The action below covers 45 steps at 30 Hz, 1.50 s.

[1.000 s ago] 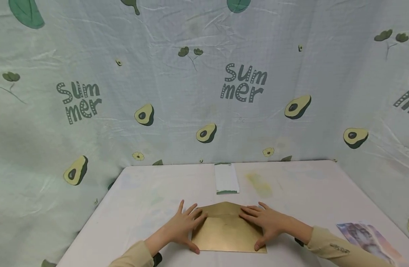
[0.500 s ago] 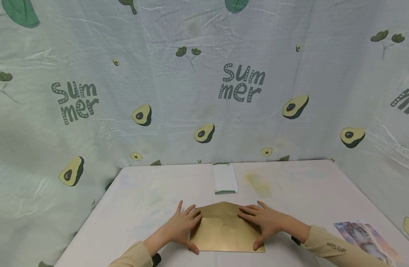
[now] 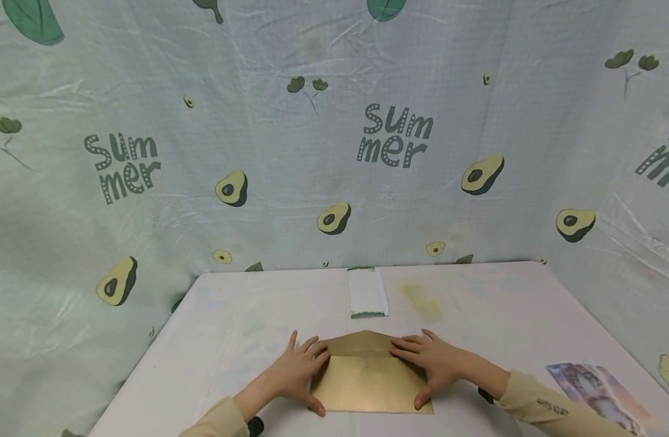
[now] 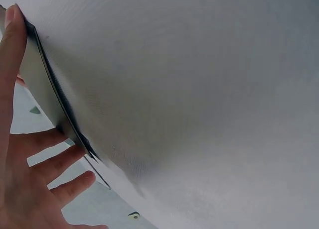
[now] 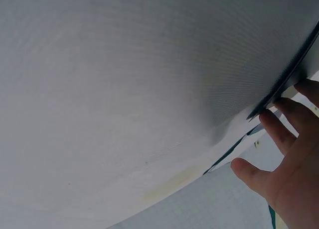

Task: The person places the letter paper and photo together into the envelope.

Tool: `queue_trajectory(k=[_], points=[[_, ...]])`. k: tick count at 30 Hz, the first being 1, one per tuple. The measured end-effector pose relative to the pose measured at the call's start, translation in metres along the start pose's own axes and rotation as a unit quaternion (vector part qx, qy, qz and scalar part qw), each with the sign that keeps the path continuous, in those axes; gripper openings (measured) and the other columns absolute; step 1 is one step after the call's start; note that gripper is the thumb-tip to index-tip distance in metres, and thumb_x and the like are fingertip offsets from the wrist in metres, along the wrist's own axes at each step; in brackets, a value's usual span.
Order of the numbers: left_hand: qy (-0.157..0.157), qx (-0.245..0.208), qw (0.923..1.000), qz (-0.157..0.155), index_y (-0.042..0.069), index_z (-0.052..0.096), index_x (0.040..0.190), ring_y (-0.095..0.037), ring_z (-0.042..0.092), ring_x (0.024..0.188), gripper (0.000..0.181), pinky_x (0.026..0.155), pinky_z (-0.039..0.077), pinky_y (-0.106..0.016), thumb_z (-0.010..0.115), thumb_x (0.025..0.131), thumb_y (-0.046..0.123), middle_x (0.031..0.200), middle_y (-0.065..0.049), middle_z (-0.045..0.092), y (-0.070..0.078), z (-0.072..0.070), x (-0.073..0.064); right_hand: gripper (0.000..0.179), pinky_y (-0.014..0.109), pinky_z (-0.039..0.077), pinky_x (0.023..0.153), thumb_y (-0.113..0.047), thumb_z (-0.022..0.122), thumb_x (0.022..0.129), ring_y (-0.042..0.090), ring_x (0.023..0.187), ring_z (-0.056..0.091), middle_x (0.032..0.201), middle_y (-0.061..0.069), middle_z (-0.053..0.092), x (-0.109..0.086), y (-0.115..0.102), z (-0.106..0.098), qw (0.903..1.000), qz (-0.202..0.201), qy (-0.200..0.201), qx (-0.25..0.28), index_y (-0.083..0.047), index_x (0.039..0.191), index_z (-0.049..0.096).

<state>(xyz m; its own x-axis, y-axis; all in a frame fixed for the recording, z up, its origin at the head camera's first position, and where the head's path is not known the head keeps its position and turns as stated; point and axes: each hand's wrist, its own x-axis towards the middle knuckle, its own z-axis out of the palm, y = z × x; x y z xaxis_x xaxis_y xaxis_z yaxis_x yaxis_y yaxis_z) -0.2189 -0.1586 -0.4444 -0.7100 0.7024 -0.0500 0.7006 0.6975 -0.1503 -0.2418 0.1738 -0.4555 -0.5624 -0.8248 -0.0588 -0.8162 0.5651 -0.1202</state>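
Observation:
A gold envelope (image 3: 371, 385) lies on the white table, its pointed flap (image 3: 364, 344) spread toward the far side. My left hand (image 3: 297, 373) rests on its left side with fingers spread, the thumb at the near corner and the fingertips by the fold. On the opposite side my right hand (image 3: 438, 364) lies the same way, thumb at the near right corner. The left wrist view shows the left fingers (image 4: 55, 162) along the envelope's dark edge. Some right fingers (image 5: 281, 132) touch the other edge in the right wrist view.
Beyond the envelope a white rectangular piece with green ends (image 3: 369, 293) lies at the table's far edge. A colourful picture sheet (image 3: 593, 391) is to the right, near the right sleeve (image 3: 549, 403). A printed cloth (image 3: 290, 145) hangs behind the table (image 3: 476, 309).
The view has shifted slightly. Both hands stay in place on the envelope, which lies as before.

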Motion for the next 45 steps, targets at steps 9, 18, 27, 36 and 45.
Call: queue_trajectory(k=[9,18,27,36,45], points=[[0.005,-0.001,0.9999,-0.010,0.012,0.040,0.131,-0.029,0.036,0.127,0.104,0.096,0.025,-0.064,0.055,0.054,0.079,0.134,-0.006,0.043,0.001,0.000,0.001,0.088,0.063,0.024,0.095,-0.070,0.048,0.072,0.032,0.127,0.034,0.143,0.011,0.032,-0.008,0.004,0.003,0.9996,0.011,0.020,-0.016,-0.016,0.139,0.031],[0.011,0.013,0.9998,-0.007,0.013,0.040,0.131,-0.028,0.036,0.127,0.105,0.095,0.025,-0.065,0.053,0.052,0.081,0.133,-0.005,0.044,0.003,0.000,0.004,0.076,0.063,0.025,0.092,-0.060,0.049,0.080,0.036,0.124,0.037,0.141,0.014,0.035,-0.053,0.016,-0.005,0.9935,0.076,0.085,0.001,-0.013,0.138,0.034],[0.012,0.013,0.9998,-0.002,0.013,0.039,0.130,-0.029,0.037,0.126,0.104,0.092,0.031,-0.061,0.053,0.053,0.081,0.132,-0.006,0.045,0.004,-0.002,0.006,0.072,0.048,0.030,0.086,-0.052,0.061,0.075,0.025,0.111,0.045,0.142,-0.016,0.024,-0.130,0.024,-0.009,0.9675,0.148,0.192,-0.071,-0.022,0.136,0.037],[0.024,0.020,0.9995,0.001,0.014,0.038,0.129,-0.028,0.039,0.122,0.104,0.088,0.036,-0.057,0.052,0.052,0.082,0.132,-0.006,0.043,0.003,0.000,0.003,0.074,0.045,0.037,0.079,-0.061,0.059,0.070,0.019,0.106,0.046,0.133,-0.002,0.042,-0.183,0.038,0.005,0.9424,0.266,0.154,-0.131,-0.023,0.131,0.041],[0.030,0.027,0.9992,0.007,0.013,0.039,0.129,-0.031,0.037,0.123,0.104,0.089,0.034,-0.059,0.052,0.052,0.082,0.131,-0.007,0.043,0.002,-0.001,0.001,0.085,0.054,0.040,0.065,-0.073,0.048,0.068,0.028,0.097,0.049,0.126,0.015,0.047,-0.224,0.062,0.027,0.9134,0.376,0.054,-0.147,-0.053,0.133,-0.003]])
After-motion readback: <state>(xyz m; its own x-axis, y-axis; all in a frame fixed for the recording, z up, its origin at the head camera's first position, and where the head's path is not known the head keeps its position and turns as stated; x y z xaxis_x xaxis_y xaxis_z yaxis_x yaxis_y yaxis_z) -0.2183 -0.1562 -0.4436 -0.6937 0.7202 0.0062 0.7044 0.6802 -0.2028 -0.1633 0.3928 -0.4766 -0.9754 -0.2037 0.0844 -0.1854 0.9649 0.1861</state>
